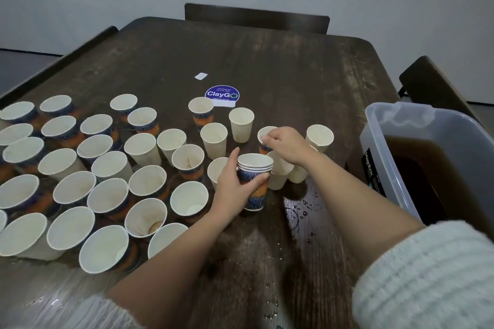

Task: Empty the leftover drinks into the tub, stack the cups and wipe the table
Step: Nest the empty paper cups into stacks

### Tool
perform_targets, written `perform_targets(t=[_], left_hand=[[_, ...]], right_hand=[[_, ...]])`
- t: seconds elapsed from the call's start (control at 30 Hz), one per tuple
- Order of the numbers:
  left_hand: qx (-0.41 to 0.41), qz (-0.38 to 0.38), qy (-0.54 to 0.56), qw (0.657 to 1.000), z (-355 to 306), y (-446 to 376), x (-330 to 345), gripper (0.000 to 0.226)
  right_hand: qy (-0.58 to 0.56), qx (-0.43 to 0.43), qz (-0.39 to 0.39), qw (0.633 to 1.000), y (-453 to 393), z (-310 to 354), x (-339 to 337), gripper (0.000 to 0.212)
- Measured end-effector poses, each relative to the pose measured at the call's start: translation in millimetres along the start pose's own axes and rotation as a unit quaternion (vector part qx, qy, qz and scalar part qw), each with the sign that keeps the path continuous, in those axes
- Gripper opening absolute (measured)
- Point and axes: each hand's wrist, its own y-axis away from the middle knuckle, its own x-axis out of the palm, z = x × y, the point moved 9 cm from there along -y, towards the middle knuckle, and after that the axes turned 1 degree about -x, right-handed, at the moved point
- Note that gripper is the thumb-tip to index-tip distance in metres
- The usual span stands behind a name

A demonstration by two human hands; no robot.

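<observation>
My left hand [232, 184] grips a short stack of nested blue-and-orange paper cups [254, 189] standing on the dark wooden table [280, 67]. Just beyond it, my right hand [287, 143] pinches the rim of a single patterned cup [264, 134] among a few white cups. Several more empty paper cups [107, 176], white or patterned, cover the left half of the table. The clear plastic tub [379, 147] at the right edge holds brown liquid.
Drops and a wet ring [296, 211] lie on the table near the tub. A round blue ClayGo sticker [222, 93] and a small white label [201, 76] sit mid-table. Dark chairs [256, 17] stand at the far, left and right sides.
</observation>
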Motion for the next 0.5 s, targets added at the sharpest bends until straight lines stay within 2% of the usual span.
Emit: perform_targets(t=[0.13,0.23,0.33,0.4,0.5], left_hand=[[-0.013,0.009,0.016,1.000,4,2,2,0.091],[-0.018,0.013,0.025,0.999,5,1,0,0.091],[-0.018,0.025,0.032,0.999,4,-2,0,0.090],[-0.021,0.030,0.035,0.999,3,-4,0,0.091],[-0.020,0.030,0.033,0.999,1,-6,-1,0.094]], right_hand=[[0.106,0.046,0.116,0.986,-8,-8,26,0.057],[0.115,0.051,0.113,0.986,-8,-10,27,0.053],[0.112,0.008,0.031,0.993,-7,1,6,0.046],[0.066,-0.030,-0.076,0.994,0,11,-21,0.045],[-0.059,-0.078,-0.230,0.968,25,17,-59,0.047]])
